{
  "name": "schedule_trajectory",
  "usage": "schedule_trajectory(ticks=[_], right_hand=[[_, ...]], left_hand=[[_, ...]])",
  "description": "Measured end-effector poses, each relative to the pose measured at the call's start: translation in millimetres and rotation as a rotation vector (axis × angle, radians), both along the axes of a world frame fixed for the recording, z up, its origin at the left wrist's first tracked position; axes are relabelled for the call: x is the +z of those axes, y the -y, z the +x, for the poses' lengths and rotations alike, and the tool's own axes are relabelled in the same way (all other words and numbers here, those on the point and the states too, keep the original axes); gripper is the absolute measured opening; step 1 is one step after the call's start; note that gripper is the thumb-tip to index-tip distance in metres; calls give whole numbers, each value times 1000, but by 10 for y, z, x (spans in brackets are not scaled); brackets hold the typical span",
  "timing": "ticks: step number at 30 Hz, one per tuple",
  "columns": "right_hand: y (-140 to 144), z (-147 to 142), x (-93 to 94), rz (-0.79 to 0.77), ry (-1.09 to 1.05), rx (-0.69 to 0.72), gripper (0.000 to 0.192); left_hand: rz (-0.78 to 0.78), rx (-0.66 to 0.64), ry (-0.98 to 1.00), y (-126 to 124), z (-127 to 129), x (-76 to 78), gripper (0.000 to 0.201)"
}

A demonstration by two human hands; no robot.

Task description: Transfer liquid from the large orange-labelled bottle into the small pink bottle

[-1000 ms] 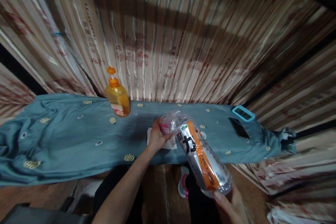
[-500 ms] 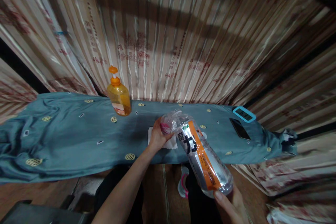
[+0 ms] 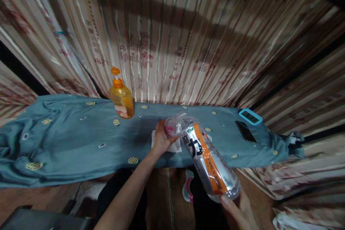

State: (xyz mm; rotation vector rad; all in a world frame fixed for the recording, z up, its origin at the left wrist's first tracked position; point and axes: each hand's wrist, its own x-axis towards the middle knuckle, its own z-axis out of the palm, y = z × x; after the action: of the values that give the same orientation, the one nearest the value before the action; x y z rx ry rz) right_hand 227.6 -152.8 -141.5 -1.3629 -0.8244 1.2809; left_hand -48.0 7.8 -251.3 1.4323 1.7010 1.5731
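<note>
A large clear plastic bottle point(image 3: 206, 160) with an orange and white label lies tilted, its neck pointing away from me over the table's front edge. My right hand point(image 3: 238, 208) holds its base from below. My left hand point(image 3: 162, 137) is closed around the pink cap point(image 3: 169, 130) at the neck. Under that hand lies a white paper towel point(image 3: 172, 145) on the blue-green cloth.
The table is covered by a blue-green cloth point(image 3: 67, 140) with small patterns. An orange pump bottle point(image 3: 121, 97) stands at the back by the striped curtain point(image 3: 188, 36). A dark phone point(image 3: 245, 131) and a blue-framed digital device point(image 3: 249, 116) lie at the right end.
Almost nothing has changed; both hands keep the same hold on the bottle, and the view has shifted very slightly.
</note>
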Motion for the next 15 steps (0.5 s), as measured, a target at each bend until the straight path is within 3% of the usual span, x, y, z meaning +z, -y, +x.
schedule_trajectory(ticks=[15], right_hand=[[10, 1, -11, 0, 25, -1, 76]], left_hand=[[-32, 12, -48, 6, 7, 21, 85]])
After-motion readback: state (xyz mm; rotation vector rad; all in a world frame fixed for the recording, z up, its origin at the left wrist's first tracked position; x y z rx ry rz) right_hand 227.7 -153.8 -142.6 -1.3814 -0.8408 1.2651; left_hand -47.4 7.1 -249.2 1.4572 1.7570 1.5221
